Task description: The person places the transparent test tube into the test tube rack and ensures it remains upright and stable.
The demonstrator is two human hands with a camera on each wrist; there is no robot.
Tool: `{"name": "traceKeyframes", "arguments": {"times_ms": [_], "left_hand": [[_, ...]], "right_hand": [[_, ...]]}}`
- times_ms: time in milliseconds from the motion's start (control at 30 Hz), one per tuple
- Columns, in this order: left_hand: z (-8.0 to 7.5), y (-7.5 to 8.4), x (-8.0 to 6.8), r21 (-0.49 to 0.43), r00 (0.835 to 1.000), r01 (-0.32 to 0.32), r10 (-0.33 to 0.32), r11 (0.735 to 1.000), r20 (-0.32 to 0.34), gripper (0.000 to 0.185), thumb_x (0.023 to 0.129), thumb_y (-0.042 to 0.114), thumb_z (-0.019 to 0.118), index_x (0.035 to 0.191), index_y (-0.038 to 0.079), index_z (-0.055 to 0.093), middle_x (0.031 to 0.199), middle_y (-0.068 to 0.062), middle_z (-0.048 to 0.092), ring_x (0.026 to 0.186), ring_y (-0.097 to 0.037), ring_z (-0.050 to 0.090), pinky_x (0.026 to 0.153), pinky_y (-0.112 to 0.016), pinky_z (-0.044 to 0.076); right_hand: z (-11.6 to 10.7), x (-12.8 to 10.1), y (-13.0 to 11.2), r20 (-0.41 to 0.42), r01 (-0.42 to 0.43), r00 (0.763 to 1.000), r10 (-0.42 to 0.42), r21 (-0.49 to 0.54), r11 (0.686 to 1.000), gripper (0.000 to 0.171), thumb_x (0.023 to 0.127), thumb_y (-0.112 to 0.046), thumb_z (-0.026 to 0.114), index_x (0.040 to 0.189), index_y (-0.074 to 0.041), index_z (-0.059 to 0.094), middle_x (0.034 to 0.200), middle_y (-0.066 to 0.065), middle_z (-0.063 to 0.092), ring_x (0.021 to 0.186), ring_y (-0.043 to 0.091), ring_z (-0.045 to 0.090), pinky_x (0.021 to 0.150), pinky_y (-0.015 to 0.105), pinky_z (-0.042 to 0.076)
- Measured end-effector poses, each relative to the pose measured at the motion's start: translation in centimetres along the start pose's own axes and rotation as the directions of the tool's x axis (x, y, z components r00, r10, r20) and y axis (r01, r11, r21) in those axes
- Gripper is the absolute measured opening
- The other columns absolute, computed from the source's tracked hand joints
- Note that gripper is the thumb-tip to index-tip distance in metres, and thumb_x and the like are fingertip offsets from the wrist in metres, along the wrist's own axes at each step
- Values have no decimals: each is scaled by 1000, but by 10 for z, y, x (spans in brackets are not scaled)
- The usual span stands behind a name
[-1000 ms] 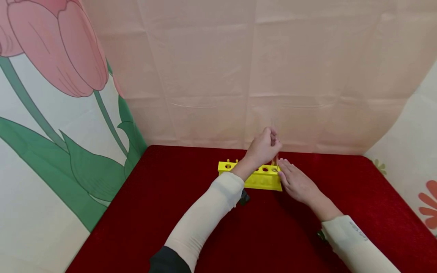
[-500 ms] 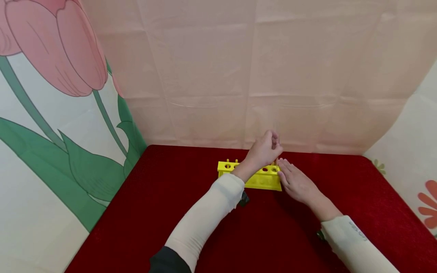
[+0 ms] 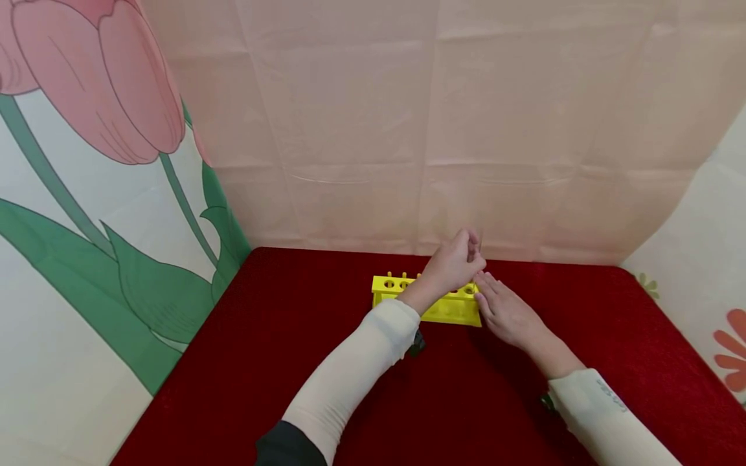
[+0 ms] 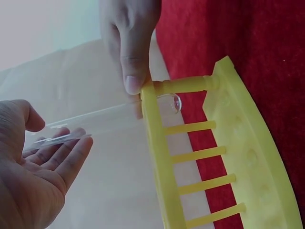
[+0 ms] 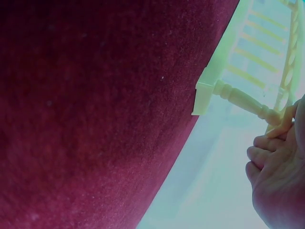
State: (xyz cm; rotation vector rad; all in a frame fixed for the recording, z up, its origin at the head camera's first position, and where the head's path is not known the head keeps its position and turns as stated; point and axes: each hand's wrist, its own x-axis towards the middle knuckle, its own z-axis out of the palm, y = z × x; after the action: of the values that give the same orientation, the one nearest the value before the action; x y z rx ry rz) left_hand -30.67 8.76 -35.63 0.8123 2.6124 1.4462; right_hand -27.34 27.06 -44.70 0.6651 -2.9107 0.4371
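A yellow test tube rack [image 3: 449, 313] stands upright on the table. A clear glass test tube [image 4: 102, 119] passes through the hole at the rack's right end, its rounded bottom showing just under the top plate in the left wrist view. My left hand [image 3: 451, 262] holds the tube's upper part, thumb on one side and fingers on the other. At that same end, my right hand [image 3: 509, 314] grips the top plate between thumb and fingers. In the right wrist view its fingers [image 5: 267, 148] lie against the plate's corner beside the turned post.
A dark red cloth [image 3: 280, 336] covers the table. Behind it hangs a plain peach backdrop [image 3: 361, 129], with a tulip-printed sheet [image 3: 70, 259] at the left. Several thin yellow pegs [image 4: 198, 155] line the rack's back.
My left hand has moved slightly down and to the right with the test tube, closer to my right hand. The rack and my right hand have stayed in place.
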Motion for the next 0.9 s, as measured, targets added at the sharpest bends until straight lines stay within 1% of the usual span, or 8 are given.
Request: {"name": "traceKeyframes", "arguments": {"times_ms": [100, 167, 333, 400, 700, 900], "left_hand": [[2, -1, 1, 5, 1000, 5, -5, 1000, 3, 26, 100, 19, 60, 121, 19, 45, 95, 3, 57, 53, -16, 53, 51, -22, 50], [3, -3, 1, 21, 1000, -5, 5, 1000, -4, 26, 100, 19, 60, 120, 18, 45, 95, 3, 57, 56, -15, 54, 53, -21, 50], [5, -7, 2, 86, 998, -45, 48, 995, -35, 25, 99, 20, 61, 120, 17, 48, 97, 5, 58, 76, -8, 57, 69, -14, 49], [5, -8, 2, 102, 997, -57, 62, 993, -41, 25, 99, 19, 61, 120, 16, 48, 97, 5, 58, 81, -8, 57, 73, -13, 48], [7, -11, 0, 115, 996, -68, 73, 991, -41, 27, 98, 20, 62, 120, 15, 49, 97, 5, 58, 79, -8, 57, 71, -12, 48], [8, -12, -1, 105, 997, -66, 69, 992, -32, 28, 97, 19, 63, 121, 14, 49, 96, 4, 58, 77, -8, 57, 67, -13, 49]], "right_hand": [[0, 0, 0, -2, -1, 1000, 1, -4, 1000, 57, 110, -26, 39, 154, 8, 29, 161, 28, 26, 149, 45, 25, 118, 59, 24], [0, 0, 0, 1, -6, 1000, 6, -7, 1000, 57, 110, -26, 39, 154, 7, 28, 161, 28, 26, 149, 45, 25, 118, 60, 24], [-1, 0, 0, 11, -22, 1000, 22, -10, 1000, 58, 110, -29, 38, 155, 6, 28, 161, 28, 25, 149, 45, 24, 117, 60, 23], [-1, 0, 0, 7, -19, 1000, 19, -10, 1000, 58, 110, -30, 38, 154, 7, 29, 160, 30, 26, 148, 46, 26, 117, 60, 24], [0, 0, -2, -12, -6, 1000, 6, -11, 1000, 57, 109, -26, 41, 153, 9, 32, 159, 31, 28, 148, 46, 27, 117, 61, 25], [-1, 0, -2, -7, -4, 1000, 4, -16, 1000, 56, 109, -25, 40, 152, 9, 33, 159, 31, 28, 148, 46, 27, 117, 61, 25]]}}
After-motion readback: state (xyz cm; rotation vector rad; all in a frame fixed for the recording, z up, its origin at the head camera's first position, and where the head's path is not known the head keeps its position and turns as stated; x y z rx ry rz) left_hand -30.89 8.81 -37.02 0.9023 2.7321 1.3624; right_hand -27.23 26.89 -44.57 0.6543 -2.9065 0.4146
